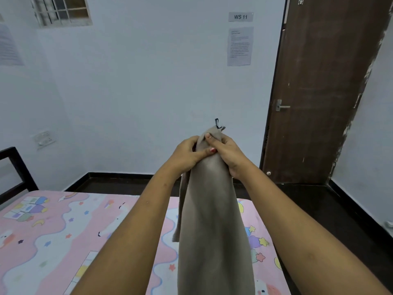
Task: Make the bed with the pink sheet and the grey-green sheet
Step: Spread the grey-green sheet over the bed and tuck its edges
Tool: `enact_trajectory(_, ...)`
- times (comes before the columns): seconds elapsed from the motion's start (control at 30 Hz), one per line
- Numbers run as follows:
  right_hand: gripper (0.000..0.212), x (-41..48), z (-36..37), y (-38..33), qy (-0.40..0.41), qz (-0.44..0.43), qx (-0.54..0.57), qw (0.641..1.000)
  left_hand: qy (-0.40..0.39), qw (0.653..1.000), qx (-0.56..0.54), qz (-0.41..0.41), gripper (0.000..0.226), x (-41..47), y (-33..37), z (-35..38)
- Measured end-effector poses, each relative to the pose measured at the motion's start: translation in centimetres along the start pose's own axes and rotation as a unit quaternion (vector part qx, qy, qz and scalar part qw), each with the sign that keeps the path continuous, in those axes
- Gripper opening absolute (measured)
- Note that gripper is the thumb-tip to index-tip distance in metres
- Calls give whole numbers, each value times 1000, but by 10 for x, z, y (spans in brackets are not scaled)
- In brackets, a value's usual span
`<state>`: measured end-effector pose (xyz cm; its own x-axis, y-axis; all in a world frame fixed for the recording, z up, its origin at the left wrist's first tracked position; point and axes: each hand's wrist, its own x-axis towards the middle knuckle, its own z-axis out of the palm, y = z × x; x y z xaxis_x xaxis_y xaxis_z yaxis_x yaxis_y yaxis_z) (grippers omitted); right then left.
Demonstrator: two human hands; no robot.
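The pink sheet (53,231), printed with cartoon figures and stars, lies spread flat over the bed. I hold the grey-green sheet (212,220) up in front of me, bunched into a long hanging column that drops toward the bed. My left hand (187,155) and my right hand (225,151) both grip its top end side by side, thumbs pressed on the cloth. A small dark loop sticks out above the right hand.
A black bed frame (12,167) rises at the left. A brown door (319,92) with a metal handle stands at the right, beside a white wall with paper notices (239,46). Dark floor runs beyond the bed's far and right edges.
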<state>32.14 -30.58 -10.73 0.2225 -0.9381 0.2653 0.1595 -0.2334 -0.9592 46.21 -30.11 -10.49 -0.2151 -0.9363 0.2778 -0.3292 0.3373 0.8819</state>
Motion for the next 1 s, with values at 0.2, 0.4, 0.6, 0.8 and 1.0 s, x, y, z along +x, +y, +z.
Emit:
enact_trajectory(0.2,50,-18,-34,40,40,110,69,991,142,988,-35,57,12,-6,7,27)
enact_trajectory(0.4,17,-70,-102,146,99,305,-242,916,197,936,-254,143,19,2,58,15)
enact_trajectory(0.6,20,-113,-63,104,44,364,-201,908,307,887,-318,131,12,13,63,0)
enact_trajectory(0.8,24,-75,-61,66,127,219,62,965,303,916,-258,45,10,12,23,-3)
enact_trajectory(1.0,29,-38,-45,27,132,80,153,976,154,977,-24,-144,58,0,-28,1)
